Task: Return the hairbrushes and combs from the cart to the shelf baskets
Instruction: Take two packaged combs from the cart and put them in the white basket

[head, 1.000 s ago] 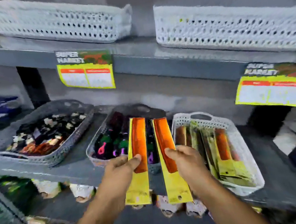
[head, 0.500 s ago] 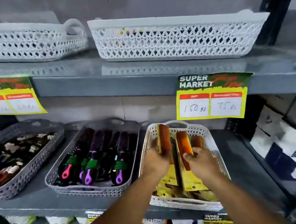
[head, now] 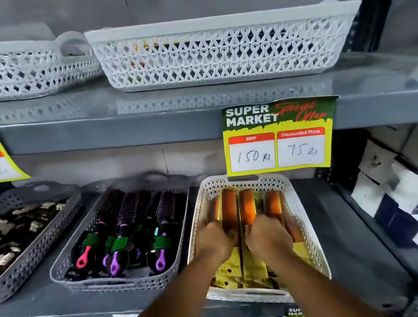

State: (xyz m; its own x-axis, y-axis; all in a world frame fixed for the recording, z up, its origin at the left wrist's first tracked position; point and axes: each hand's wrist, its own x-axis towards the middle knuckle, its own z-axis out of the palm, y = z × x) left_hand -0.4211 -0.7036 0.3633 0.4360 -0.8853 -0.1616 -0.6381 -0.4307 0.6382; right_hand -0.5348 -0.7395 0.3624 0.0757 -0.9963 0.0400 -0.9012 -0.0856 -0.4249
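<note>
Both hands sit inside the white basket [head: 308, 227] on the middle shelf [head: 48, 301]. Left hand [head: 213, 241] is closed on a packaged orange comb [head: 229, 211]; right hand [head: 267, 233] is closed on a second orange comb [head: 247, 205], the two packs side by side, touching, over more yellow-carded combs [head: 254, 269] in the same basket. Just left, a grey basket [head: 65, 267] holds round hairbrushes [head: 121, 231] with pink and purple handles. Farther left, another grey basket [head: 29, 259] with dark mixed items. Above, a yellow price tag [head: 278, 137] hangs off the upper shelf [head: 119, 129], which carries two white lattice baskets [head: 215, 51].
</note>
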